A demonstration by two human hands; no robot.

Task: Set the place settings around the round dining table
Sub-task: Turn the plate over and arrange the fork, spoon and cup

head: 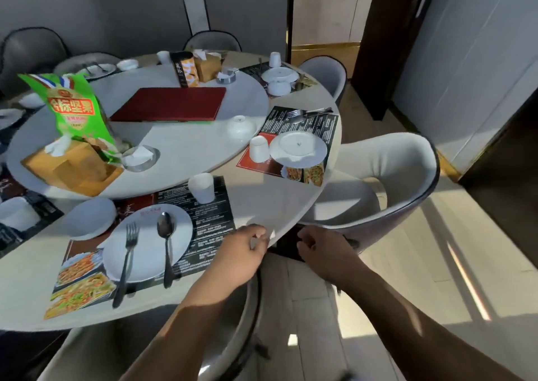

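**Both bare forearms stretch to the near rim of the desk**

Both forearms come from the bottom edge toward the round pale desk (279, 206). The left grip (247, 246) is at the rim of the desk with its fingers curled. The place is blurred, so I cannot tell if it holds the rim or something small. The right grip (317, 249) is just beside it, lower than the rim and in front of the grey padded chair (393, 177). Its fingers are also curled, and I cannot tell if they hold anything.

Left of the left grip a white round plate (145, 244) lies on a dark printed placemat (209, 214). A steel fork (126, 260) and a steel spoon (166, 244) lie on the plate side by side. Their long axes run from the near rim toward the centre of the desk, with the tines and the spoon bowl pointing to the centre. A white cup (201, 188) stands on the far part of this placemat.

On the raised round turntable (180, 153) are a red flat folder (171, 104) and a green snack bag (72, 107).
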